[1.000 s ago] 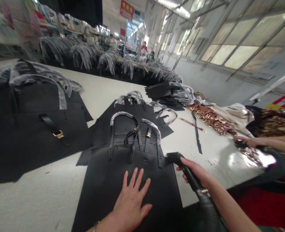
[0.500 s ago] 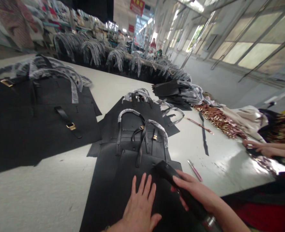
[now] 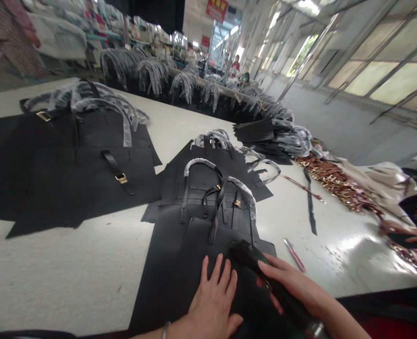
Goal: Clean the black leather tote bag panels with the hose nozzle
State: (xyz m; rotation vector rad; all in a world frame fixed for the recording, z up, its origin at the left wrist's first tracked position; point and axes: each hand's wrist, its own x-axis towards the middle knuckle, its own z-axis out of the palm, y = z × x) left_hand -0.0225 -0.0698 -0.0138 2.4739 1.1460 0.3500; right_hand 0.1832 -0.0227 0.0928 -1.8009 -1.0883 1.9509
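My left hand (image 3: 213,296) lies flat with fingers spread on a black leather bag panel (image 3: 169,273). In my right hand (image 3: 293,282) is a long black hand tool (image 3: 254,259) with a metal collar near its lower end; its exact kind cannot be made out. The tool's blunt front end is over the panel, just right of my left fingertips. Whether it touches the leather is unclear. Above my hands, the panel's looped bag handle (image 3: 242,188) is partly wrapped in clear plastic. A small gold buckle (image 3: 237,203) shows on a strap beneath it.
More black panels (image 3: 124,165) with handles lie at left. A pink-handled tool (image 3: 295,256) and a black strap (image 3: 310,202) rest on the white table (image 3: 88,278). Brown straps with gold fittings (image 3: 335,183) are heaped at right, by another person's hands (image 3: 413,238).
The view has shifted left, so the table and panels appear further right. My left hand stays flat on the panel and my right hand keeps hold of the black tool.
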